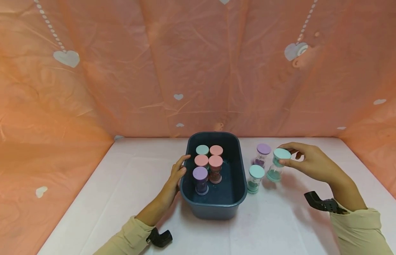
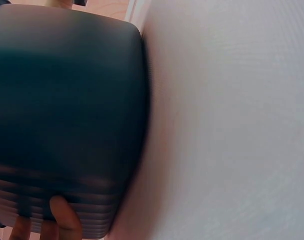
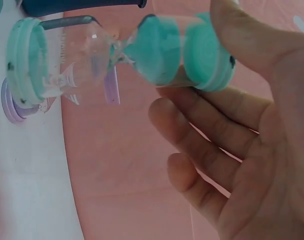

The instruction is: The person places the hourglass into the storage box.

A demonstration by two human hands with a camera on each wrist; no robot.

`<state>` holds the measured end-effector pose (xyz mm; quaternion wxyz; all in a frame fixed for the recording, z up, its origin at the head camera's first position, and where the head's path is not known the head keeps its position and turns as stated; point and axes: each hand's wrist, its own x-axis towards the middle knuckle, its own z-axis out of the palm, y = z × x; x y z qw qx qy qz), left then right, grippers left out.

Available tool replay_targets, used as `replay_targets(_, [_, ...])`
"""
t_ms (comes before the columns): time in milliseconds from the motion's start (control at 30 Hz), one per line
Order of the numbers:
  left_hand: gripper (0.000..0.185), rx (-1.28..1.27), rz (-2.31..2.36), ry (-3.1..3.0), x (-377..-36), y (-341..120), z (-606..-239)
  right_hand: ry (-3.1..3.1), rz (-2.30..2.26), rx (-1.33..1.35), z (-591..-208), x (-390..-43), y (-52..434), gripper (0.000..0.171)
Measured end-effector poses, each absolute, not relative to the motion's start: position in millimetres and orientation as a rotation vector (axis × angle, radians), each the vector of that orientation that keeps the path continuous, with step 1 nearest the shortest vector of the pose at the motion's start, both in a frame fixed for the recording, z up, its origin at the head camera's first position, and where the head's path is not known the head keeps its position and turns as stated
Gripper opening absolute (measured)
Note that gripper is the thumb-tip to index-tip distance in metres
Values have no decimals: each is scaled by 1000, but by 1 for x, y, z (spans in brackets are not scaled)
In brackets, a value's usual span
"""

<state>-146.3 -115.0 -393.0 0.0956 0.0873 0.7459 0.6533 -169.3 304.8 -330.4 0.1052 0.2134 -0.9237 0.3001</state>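
My right hand (image 1: 309,161) pinches the teal cap of a sand timer (image 1: 275,173) between thumb and fingers. In the right wrist view teal sand shows in both bulbs of this sand timer (image 3: 157,50), and the other fingers are loosely bent beside it. A second teal sand timer (image 1: 256,172) and a purple one (image 1: 263,149) stand close by, left of that hand. My left hand (image 1: 170,186) rests against the left side of a dark blue bin (image 1: 213,211); its fingertips (image 2: 65,215) touch the ribbed outer wall in the left wrist view.
Inside the bin, several sand timers stand upright: pink ones (image 1: 215,161), a purple one (image 1: 200,173) and a teal one (image 1: 202,149). The white table (image 1: 121,198) meets an orange-pink sheet with hearts (image 1: 198,78) at the back and sides.
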Motion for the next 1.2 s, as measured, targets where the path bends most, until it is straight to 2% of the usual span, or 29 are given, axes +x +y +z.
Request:
replay_targets(467, [50,270,1930,2218,-146,-115,-393,-2668,967,547,-323,-165,301,30])
replay_targets(933, [50,268,1927,2214,-146,-115,-393,-2567,1099,570,-318,-162,299,40])
replay_targets(1200, [51,269,1933,2216,-146,-115,-393,-2512,1164,539,-318,-162,299,37])
